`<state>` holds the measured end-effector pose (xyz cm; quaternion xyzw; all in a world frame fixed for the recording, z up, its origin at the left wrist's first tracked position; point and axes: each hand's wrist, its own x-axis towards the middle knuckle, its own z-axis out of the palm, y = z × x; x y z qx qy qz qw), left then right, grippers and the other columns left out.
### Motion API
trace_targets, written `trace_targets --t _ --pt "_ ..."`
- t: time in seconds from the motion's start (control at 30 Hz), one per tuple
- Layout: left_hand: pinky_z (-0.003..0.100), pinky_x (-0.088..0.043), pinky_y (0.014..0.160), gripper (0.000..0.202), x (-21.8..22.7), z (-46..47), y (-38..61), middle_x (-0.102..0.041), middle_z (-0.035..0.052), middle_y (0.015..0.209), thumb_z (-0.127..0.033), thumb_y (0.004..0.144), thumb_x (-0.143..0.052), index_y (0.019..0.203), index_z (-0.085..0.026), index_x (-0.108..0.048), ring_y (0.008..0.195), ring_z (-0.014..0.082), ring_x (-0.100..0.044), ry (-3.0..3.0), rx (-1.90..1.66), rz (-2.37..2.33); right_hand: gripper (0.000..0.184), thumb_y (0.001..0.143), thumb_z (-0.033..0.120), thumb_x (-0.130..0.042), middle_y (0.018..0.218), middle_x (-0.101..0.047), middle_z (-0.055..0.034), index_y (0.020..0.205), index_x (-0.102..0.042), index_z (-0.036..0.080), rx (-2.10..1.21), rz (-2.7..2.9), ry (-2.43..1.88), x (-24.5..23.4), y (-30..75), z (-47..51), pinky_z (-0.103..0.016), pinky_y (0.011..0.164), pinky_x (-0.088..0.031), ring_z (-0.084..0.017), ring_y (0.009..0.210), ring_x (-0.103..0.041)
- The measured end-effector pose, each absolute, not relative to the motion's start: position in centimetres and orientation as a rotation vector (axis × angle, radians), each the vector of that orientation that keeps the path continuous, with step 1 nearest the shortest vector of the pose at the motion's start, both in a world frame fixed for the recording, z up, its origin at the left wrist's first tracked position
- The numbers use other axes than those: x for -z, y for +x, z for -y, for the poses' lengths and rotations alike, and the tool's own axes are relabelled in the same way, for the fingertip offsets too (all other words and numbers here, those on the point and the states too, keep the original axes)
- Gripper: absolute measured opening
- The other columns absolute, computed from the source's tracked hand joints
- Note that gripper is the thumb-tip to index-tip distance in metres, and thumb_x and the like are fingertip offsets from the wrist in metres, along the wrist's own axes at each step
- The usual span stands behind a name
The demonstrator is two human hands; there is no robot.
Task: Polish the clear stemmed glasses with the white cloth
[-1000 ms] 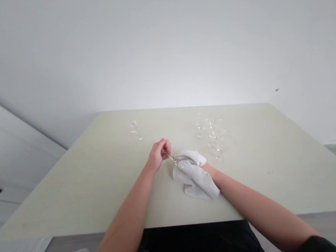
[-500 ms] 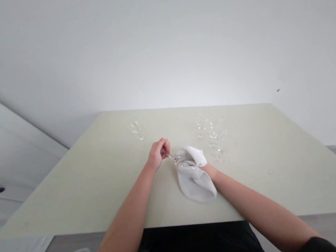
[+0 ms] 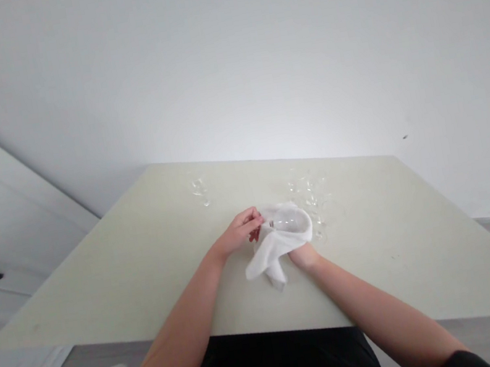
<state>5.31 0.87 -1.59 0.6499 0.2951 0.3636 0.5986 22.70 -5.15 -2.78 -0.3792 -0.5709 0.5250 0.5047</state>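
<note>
A clear stemmed glass (image 3: 287, 223) lies tilted sideways over the table, its bowl cradled in a white cloth (image 3: 269, 248). My left hand (image 3: 244, 229) is closed at the stem end, to the left of the bowl; the stem and base are mostly hidden by my fingers. From below and to the right, my right hand (image 3: 303, 255) grips the cloth around the bowl. The cloth covers most of the fingers of that hand. One loose fold hangs toward the front of the table.
Several clear glasses (image 3: 310, 194) stand close together behind and right of my hands. Another clear glass (image 3: 201, 192) is at the back left. The pale table (image 3: 115, 280) meets a white wall (image 3: 256, 81) at its far edge. A white cabinet with a dark handle is at the left.
The cloth has shifted and turned, so the glass bowl now shows inside it. My left hand has moved right, nearer the cloth, and the right hand has turned beneath it.
</note>
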Motion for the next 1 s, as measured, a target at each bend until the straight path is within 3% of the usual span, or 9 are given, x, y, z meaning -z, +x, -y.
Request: trace_targets --t 0.13,0.23,0.33,0.43,0.5,0.63,0.7,0.8,1.0 --pt "0.025 -0.046 0.060 0.041 1.4 -0.6 5.1 -0.062 -0.0001 0.071 -0.053 0.079 -0.078 0.078 -0.017 -0.059 0.066 0.0142 -0.059 1.619 -0.652 -0.590 0.030 0.083 0.049 -0.071 0.088 -0.073 -0.0056 0.088 -0.072 0.019 -1.121 1.300 -0.914 3.6 22.9 5.0 -0.038 0.089 -0.055 -0.025 0.096 -0.069" --pt "0.024 -0.046 0.061 0.041 1.2 -0.8 4.6 -0.062 0.0007 0.073 -0.054 0.081 -0.076 0.080 -0.016 -0.060 0.067 0.0139 -0.059 1.666 -0.811 -0.701 0.024 0.079 0.046 -0.072 0.085 -0.073 -0.0062 0.076 -0.069 0.022 -1.038 1.253 -1.040 4.9 23.3 4.5 -0.042 0.093 -0.054 -0.026 0.095 -0.068" --pt "0.023 -0.045 0.061 0.046 1.3 -1.2 4.3 -0.062 0.0009 0.078 -0.058 0.078 -0.078 0.086 -0.017 -0.060 0.070 0.0133 -0.060 1.620 -1.058 -0.759 0.021 0.077 0.045 -0.071 0.099 -0.074 -0.0080 0.083 -0.071 0.025 -1.068 1.310 -1.114 5.6 23.1 4.1 -0.050 0.109 -0.045 -0.029 0.107 -0.066" --pt "0.024 -0.047 0.069 0.060 1.4 -1.2 4.3 -0.066 0.0032 0.091 -0.051 0.061 -0.093 0.099 -0.018 -0.060 0.081 0.0156 -0.064 1.534 -1.054 -0.613 0.029 0.074 0.047 -0.075 0.108 -0.075 -0.0094 0.092 -0.073 0.024 -1.144 1.456 -1.016 5.5 22.4 4.6 -0.052 0.118 -0.036 -0.030 0.117 -0.064" --pt "0.026 -0.048 0.073 0.067 1.3 -0.9 4.4 -0.069 0.0043 0.095 -0.043 0.057 -0.097 0.106 -0.019 -0.058 0.083 0.0171 -0.067 1.460 -0.943 -0.514 0.034 0.073 0.051 -0.076 0.100 -0.077 -0.0084 0.091 -0.073 0.023 -1.289 1.502 -0.938 5.1 22.2 5.6 -0.049 0.112 -0.044 -0.028 0.110 -0.068" --pt "0.034 -0.050 0.085 0.070 0.9 -0.2 4.4 -0.073 0.0119 0.108 -0.044 0.065 -0.093 0.119 -0.019 -0.057 0.095 0.0248 -0.072 1.318 -0.728 -0.298 0.041 0.077 0.059 -0.067 0.081 -0.076 -0.0100 0.081 -0.070 0.018 -1.743 1.487 -0.944 4.4 22.6 7.1 -0.041 0.077 -0.061 -0.025 0.075 -0.072" --pt "0.035 -0.049 0.088 0.069 0.8 -0.3 4.4 -0.073 0.0139 0.112 -0.047 0.067 -0.092 0.121 -0.018 -0.059 0.101 0.0266 -0.071 1.315 -0.726 -0.269 0.036 0.074 0.054 -0.071 0.089 -0.077 -0.0110 0.082 -0.069 0.019 -1.672 1.493 -0.980 4.3 22.5 7.0 -0.042 0.088 -0.059 -0.026 0.087 -0.072" --pt "0.029 -0.048 0.084 0.063 1.1 -0.8 4.6 -0.073 0.0095 0.104 -0.043 0.063 -0.094 0.113 -0.016 -0.067 0.095 0.0213 -0.069 1.356 -0.867 -0.389 0.031 0.070 0.048 -0.076 0.101 -0.076 -0.0107 0.083 -0.068 0.021 -1.430 1.446 -1.032 4.4 22.2 6.2 -0.047 0.114 -0.044 -0.029 0.117 -0.065" --pt "0.036 -0.049 0.086 0.080 1.5 -0.9 4.5 -0.073 0.0131 0.106 -0.053 0.057 -0.095 0.122 -0.016 -0.066 0.098 0.0267 -0.070 1.260 -0.715 -0.297 0.043 0.070 0.061 -0.074 0.075 -0.074 -0.0093 0.072 -0.066 0.018 -1.823 1.431 -0.930 5.1 22.6 7.0 -0.048 0.080 -0.061 -0.027 0.072 -0.071"
